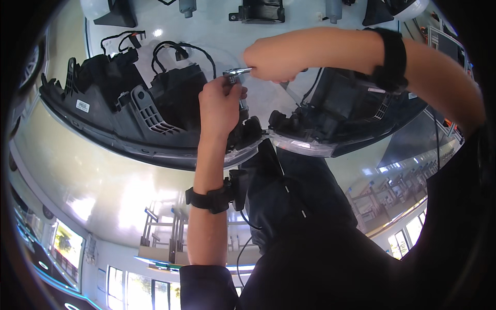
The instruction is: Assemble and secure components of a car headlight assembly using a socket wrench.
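Bright windows (139, 289) fill the lower left of the frame, past a glossy floor (121, 181), while a pale table (222, 44) spreads across the top. On it, 2 black headlamp assemblies lie with their inner ends close together near the centre: the left headlamp (173, 101) reaches to the left edge of the view, the right headlamp (343, 95) towards the right. Above them, a black module box (258, 11) sits at the top centre, and a looped black cable (188, 45) arches over the left housing.

My right hand (274, 58) is closed around the handle of a chrome ratchet wrench (238, 71), just above the centre of the frame. Its long axis runs nearly level, with the head pointing left, away from my right fingers and straight over my left hand (219, 106). That hand is the nearer to the head: its fingers curl closed around the short stem directly below, beside the left headlamp's inner end. My knuckles hide the stem's lower tip, so I cannot tell what it meets.
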Demonstrator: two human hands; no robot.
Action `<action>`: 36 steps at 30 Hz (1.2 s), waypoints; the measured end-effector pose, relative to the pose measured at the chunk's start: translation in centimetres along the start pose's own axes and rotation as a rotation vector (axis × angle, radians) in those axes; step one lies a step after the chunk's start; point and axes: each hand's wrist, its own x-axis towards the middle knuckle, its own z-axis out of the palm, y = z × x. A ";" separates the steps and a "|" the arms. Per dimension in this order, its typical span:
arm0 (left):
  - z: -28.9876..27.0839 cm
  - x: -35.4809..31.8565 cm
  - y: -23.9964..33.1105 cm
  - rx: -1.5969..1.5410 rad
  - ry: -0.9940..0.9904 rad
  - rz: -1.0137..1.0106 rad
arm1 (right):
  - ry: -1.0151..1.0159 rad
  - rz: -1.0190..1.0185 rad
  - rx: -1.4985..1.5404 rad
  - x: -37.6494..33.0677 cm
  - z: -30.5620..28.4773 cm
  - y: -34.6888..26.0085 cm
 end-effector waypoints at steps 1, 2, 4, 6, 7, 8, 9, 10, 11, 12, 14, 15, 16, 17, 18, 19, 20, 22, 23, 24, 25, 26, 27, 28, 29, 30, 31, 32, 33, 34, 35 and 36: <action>-0.1 0.0 -0.2 0.000 0.004 -0.005 | -0.032 0.019 0.034 -0.4 -0.1 0.2; 0.0 0.0 -0.3 0.006 0.007 0.001 | -0.034 0.015 0.034 -0.3 0.7 0.9; -0.1 -0.1 -0.2 0.007 0.013 0.008 | 0.379 -0.258 -0.041 1.6 3.4 3.4; 0.0 -0.1 0.2 0.066 -0.008 -0.006 | 0.359 -0.336 0.044 3.7 4.4 5.5; 0.0 -0.2 0.3 0.066 -0.007 -0.004 | 0.340 -0.416 0.130 4.7 4.8 6.5; 0.0 -0.2 0.3 0.063 0.000 -0.014 | 0.341 -0.418 0.125 5.9 5.1 6.9; 0.2 -0.2 0.3 0.061 -0.005 -0.027 | 0.382 -0.416 0.113 6.8 5.5 7.0; 0.4 -0.2 0.3 0.061 -0.012 -0.026 | 0.423 -0.413 0.101 7.6 6.0 7.0; 0.1 -0.2 0.4 0.050 -0.009 -0.026 | 0.429 -0.414 0.105 8.3 6.2 6.6; -0.1 -0.1 0.5 0.038 -0.006 -0.025 | 0.460 -0.437 0.094 8.9 6.4 6.2; -0.1 -0.3 0.0 0.083 0.001 0.006 | 0.494 -0.462 0.079 8.6 6.1 5.9; -0.1 -0.4 -0.2 0.121 0.011 0.033 | 0.420 -0.379 0.017 7.9 5.7 5.8; 0.1 -0.3 -0.3 0.119 0.014 0.037 | 0.345 -0.294 -0.044 7.0 5.4 5.8; 0.3 -0.6 0.1 0.111 0.034 0.041 | 0.345 -0.305 -0.047 5.4 4.9 5.6; 0.5 -0.6 0.5 0.101 0.050 0.053 | 0.235 -0.236 -0.038 3.2 4.1 5.7; 0.4 -0.6 0.8 0.097 0.054 0.060 | 0.125 -0.161 -0.031 1.0 3.0 5.3; 0.4 -0.6 0.8 0.109 0.055 0.071 | 0.128 -0.159 -0.032 -1.1 1.9 3.9; 0.3 -0.8 0.9 0.077 0.080 0.066 | 0.030 -0.040 0.144 -4.1 0.4 1.1; 0.3 -0.7 0.3 0.072 0.077 0.064 | 0.027 -0.036 0.144 -3.9 0.5 0.4; 0.2 -0.6 -0.5 0.080 0.100 0.110 | 0.070 -0.038 -0.013 -3.4 0.6 -0.3; 0.1 -0.5 -1.2 0.088 0.125 0.154 | 0.113 -0.042 -0.170 -3.0 0.8 -0.7; 0.0 -0.5 -1.0 0.083 0.131 0.150 | 0.108 -0.045 -0.177 -2.2 1.5 0.5; 0.2 -0.3 -0.4 0.089 0.086 0.155 | 0.202 -0.200 -0.065 -1.2 2.3 3.3; 0.2 -0.4 0.0 0.097 0.047 0.157 | 0.292 -0.361 0.046 -0.4 2.7 5.0; 0.0 -0.3 -0.1 0.099 0.049 0.149 | 0.287 -0.367 0.049 0.4 2.7 5.1; -0.1 -0.3 -0.2 0.067 0.033 0.091 | 0.233 -0.322 0.017 1.3 2.6 5.1; -0.3 -0.2 -0.3 0.036 0.018 0.035 | 0.180 -0.277 -0.016 2.2 2.6 5.1; -0.2 0.1 -0.6 0.034 0.014 0.038 | 0.182 -0.272 -0.016 4.0 3.3 5.9; 0.0 0.5 -1.1 -0.067 -0.017 -0.014 | 0.288 -0.370 0.036 6.7 4.9 7.0; 0.1 0.7 -1.5 -0.171 -0.048 -0.067 | 0.392 -0.467 0.085 8.5 6.0 7.6; 0.1 0.5 -1.5 -0.174 -0.047 -0.068 | 0.389 -0.466 0.084 9.4 6.5 7.1; 0.0 0.5 -1.4 -0.153 -0.028 -0.086 | 0.412 -0.453 0.093 10.0 6.6 6.3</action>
